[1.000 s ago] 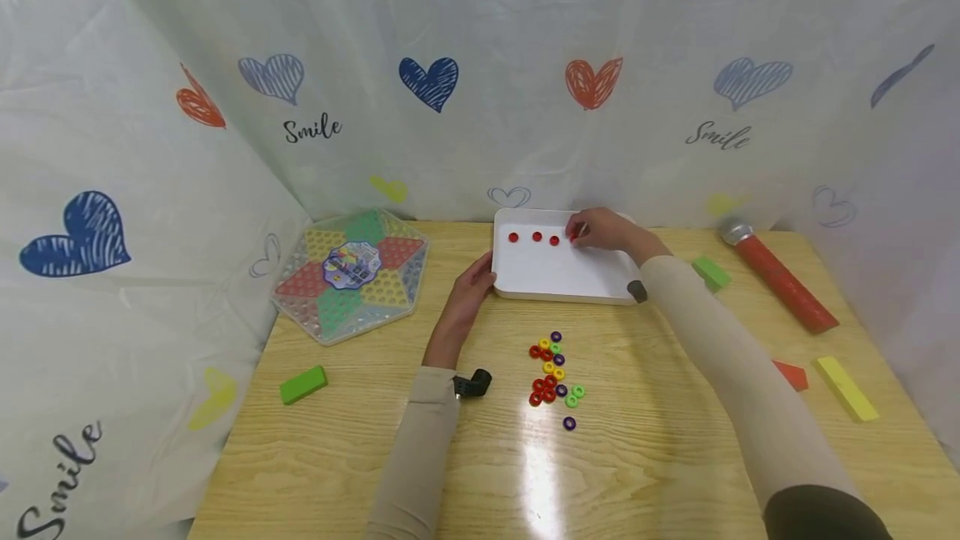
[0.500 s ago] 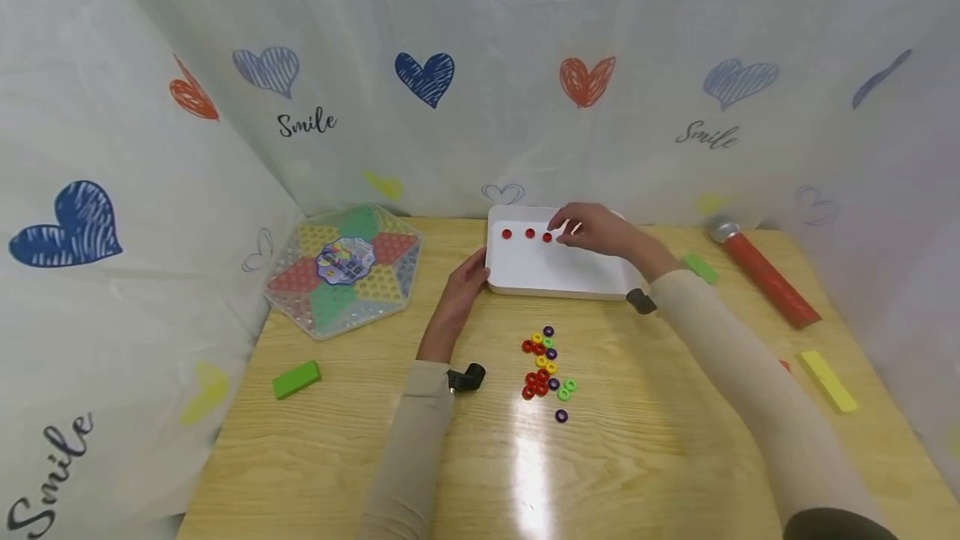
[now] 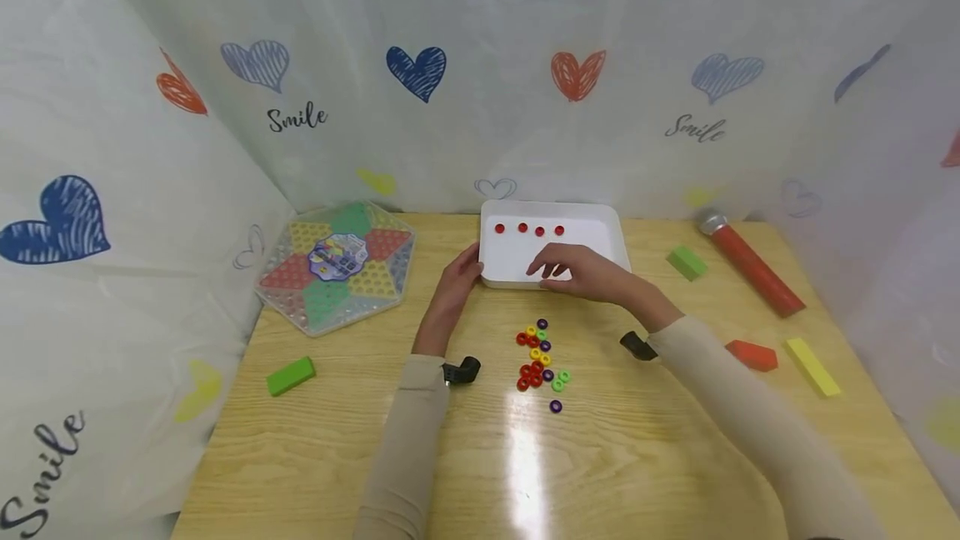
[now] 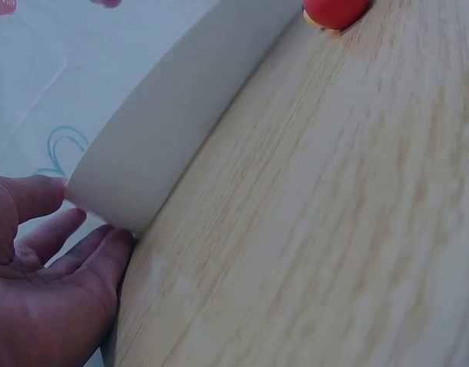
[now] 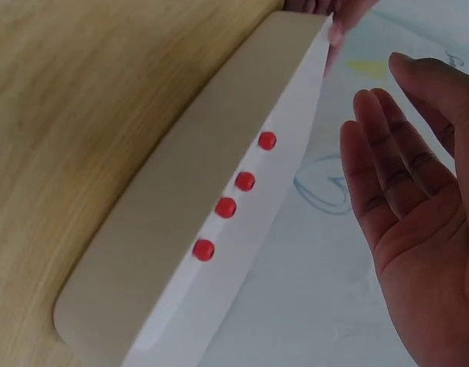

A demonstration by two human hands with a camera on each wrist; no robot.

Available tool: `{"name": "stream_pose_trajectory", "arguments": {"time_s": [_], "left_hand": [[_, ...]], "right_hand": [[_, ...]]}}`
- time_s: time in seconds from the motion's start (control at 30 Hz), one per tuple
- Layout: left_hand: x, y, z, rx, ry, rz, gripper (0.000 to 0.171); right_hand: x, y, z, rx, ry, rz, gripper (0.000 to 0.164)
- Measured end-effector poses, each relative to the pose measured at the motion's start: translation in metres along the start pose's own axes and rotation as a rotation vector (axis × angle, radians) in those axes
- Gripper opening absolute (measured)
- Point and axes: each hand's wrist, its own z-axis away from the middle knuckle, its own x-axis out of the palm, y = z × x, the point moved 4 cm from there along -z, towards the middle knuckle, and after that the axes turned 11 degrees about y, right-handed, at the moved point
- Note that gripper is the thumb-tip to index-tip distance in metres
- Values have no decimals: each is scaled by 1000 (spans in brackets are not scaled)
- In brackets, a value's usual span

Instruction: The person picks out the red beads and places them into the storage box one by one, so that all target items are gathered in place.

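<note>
A shallow white tray [image 3: 525, 271] lies at the back of the table, with several small red rings [image 3: 522, 227] in a row along its far side. My left hand [image 3: 453, 286] grips the tray's near left corner; the left wrist view shows the thumb [image 4: 39, 195] on the rim and the fingers against the end wall. Over the tray's near right part hovers my right hand [image 3: 581, 273], fingers parted and holding nothing; its palm [image 5: 429, 252] looks bare in the right wrist view. In front of the tray, small red, yellow, green and purple rings [image 3: 536, 373] lie loosely together.
A hexagonal Chinese checkers board [image 3: 337, 265] lies at left, a green block [image 3: 291, 376] before it. At right are another green block [image 3: 687, 262], a red tube with a silver end [image 3: 753, 265], a red block [image 3: 752, 355] and a yellow block [image 3: 812, 367]. A patterned sheet [image 3: 480, 107] hangs behind.
My right hand has let go of the last red ring in the row and drawn back toward the tray's near edge. The left hand stays at the tray's corner. The whole head view has shifted slightly.
</note>
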Motion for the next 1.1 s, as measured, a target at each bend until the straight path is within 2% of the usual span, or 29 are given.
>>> {"name": "stream_pose_trajectory", "arguments": {"time_s": [0.2,0.37,0.53,0.77,0.97,1.1], "left_hand": [[0,1,1,-21,-1,1,49],[-1,4,3,-19,11,-15,49],[1,5,5,-23,15,-27,49],[2,3,5,-27,12,-21,48],[2,2,3,-29,13,-2,47],[2,2,3,-31,11,-4,47]], "right_hand": [[28,-12,19,-24,-68,21,24],[51,-16,27,7,-150,117,25],[67,-17,34,34,-189,158,24],[76,-18,39,23,-201,185,22],[79,-18,40,-33,-159,220,18],[80,-18,41,-45,-142,187,16]]}}
